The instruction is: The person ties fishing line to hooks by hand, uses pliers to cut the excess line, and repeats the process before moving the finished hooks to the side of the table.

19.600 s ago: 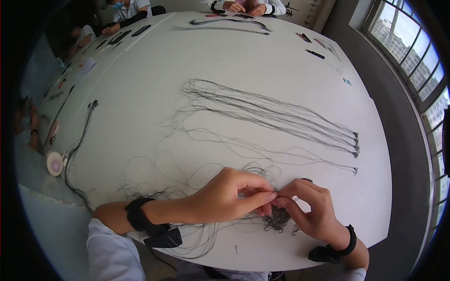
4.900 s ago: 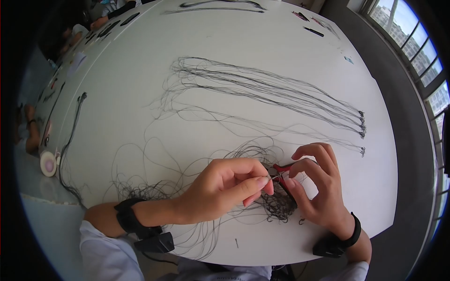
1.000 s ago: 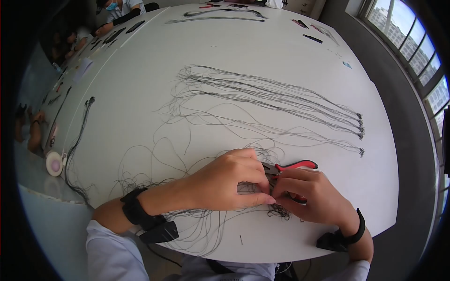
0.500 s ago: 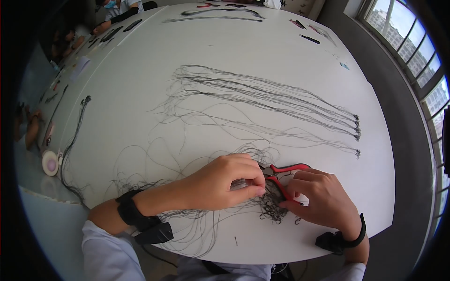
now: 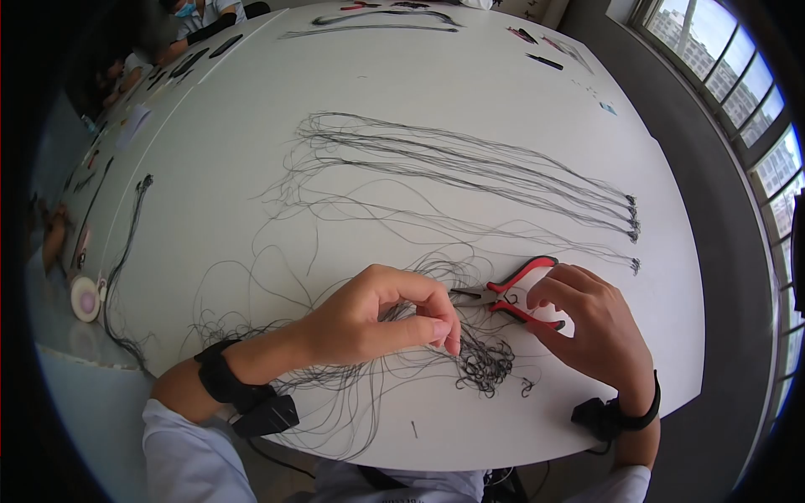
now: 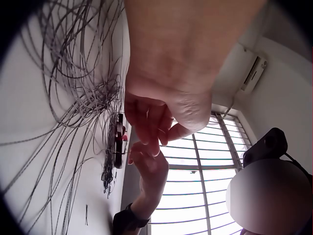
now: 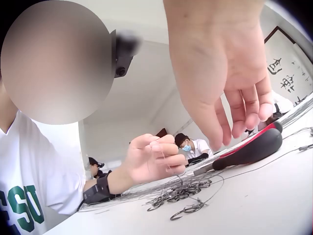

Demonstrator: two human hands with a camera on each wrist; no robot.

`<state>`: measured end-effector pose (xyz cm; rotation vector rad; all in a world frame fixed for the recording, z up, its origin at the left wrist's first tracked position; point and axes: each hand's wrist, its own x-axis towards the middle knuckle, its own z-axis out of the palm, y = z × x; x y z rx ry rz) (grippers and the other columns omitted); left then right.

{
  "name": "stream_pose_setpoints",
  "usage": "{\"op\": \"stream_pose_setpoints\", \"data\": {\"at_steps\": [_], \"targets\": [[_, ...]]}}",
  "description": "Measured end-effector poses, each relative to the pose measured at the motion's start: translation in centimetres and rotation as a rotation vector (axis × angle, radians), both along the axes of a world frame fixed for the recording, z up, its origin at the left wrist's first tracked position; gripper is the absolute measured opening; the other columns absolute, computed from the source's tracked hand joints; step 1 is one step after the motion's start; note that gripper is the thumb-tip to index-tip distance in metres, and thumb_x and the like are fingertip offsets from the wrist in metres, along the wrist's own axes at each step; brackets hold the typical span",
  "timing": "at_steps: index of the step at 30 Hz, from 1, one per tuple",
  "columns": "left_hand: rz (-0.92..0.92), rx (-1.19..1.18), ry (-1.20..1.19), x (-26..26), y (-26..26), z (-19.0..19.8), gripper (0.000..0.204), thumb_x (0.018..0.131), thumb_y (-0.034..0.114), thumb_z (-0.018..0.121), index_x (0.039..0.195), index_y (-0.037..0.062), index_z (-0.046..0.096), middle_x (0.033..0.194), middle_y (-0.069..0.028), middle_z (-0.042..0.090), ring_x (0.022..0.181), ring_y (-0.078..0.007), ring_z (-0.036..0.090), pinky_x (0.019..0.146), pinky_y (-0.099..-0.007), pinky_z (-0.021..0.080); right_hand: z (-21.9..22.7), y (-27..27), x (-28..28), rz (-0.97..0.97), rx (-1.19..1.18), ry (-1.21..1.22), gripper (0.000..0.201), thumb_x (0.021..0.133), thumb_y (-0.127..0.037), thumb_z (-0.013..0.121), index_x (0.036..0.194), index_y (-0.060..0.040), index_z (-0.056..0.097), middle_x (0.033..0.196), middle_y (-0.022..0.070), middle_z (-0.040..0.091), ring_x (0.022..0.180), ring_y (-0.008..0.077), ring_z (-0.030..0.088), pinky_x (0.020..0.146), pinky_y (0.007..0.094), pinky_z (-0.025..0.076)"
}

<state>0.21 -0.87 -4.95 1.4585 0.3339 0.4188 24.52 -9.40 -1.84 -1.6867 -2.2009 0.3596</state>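
Observation:
My left hand (image 5: pixel 381 318) hangs above tangled dark fishing lines (image 5: pixel 335 379), thumb and fingertips together. In the right wrist view, a thin line (image 7: pixel 165 164) trails from the fingers of this left hand (image 7: pixel 155 155). Below and to its right lies a heap of small dark fish hooks (image 5: pixel 486 366), with a few hooks (image 7: pixel 188 209) slightly apart. Red-and-black pliers (image 5: pixel 537 265) rest on the table, handles spread, nose toward the left hand. Beside those handles is my right hand (image 5: pixel 591 323), its fingers loosely bent and holding nothing.
Farther out lie long bundles of line (image 5: pixel 470 155), their knotted hook ends at right. A white spool (image 5: pixel 85 299) and another bundle (image 5: pixel 134 235) are at far left. A black pen-like tool (image 5: pixel 545 62) lies at back right. A person (image 5: pixel 197 21) sits at the far left.
One second ago both hands met at the fingertips over the hooks. The right hand has since drawn away rightward, and the pliers have shifted slightly away from the table's near edge.

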Motion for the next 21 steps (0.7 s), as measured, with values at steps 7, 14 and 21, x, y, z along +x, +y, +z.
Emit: {"op": "stream_pose_setpoints", "data": {"at_steps": [7,14,21], "targets": [[0.008,-0.088,0.008,0.1,-0.2,0.7,0.013,0.086,0.003,0.052,0.088,-0.0046,0.062,0.089,-0.0145,0.066,0.085,-0.0171,0.061,0.075,-0.028,0.047,-1.3,0.3,-2.4,0.303,-0.051,0.339,0.021,0.072,-0.003,0.07,0.092,-0.0056,0.063,0.086,0.0072,0.06,0.077,0.0265,0.06,0.063,0.0347,0.05],[0.001,-0.129,-0.021,0.2,-0.3,0.5,0.013,0.088,0.003,0.051,0.09,-0.0043,0.062,0.091,-0.0148,0.066,0.088,-0.0183,0.063,0.076,-0.0276,0.048,-2.1,0.6,-2.9,0.285,-0.04,0.399,0.015,0.071,0.0,0.07,0.084,-0.0046,0.064,0.079,0.0053,0.06,0.071,0.0243,0.059,0.058,0.0328,0.048],[0.038,-0.021,-0.018,0.1,-0.5,-0.2,0.013,0.09,0.008,0.053,0.087,-0.0012,0.062,0.083,-0.0079,0.066,0.07,-0.009,0.055,0.068,-0.0236,0.046,-0.8,0.3,-3.4,0.218,-0.124,0.406,0.012,0.071,0.002,0.068,0.081,-0.0042,0.063,0.074,0.0059,0.059,0.065,0.0195,0.058,0.053,0.0299,0.046]]}}
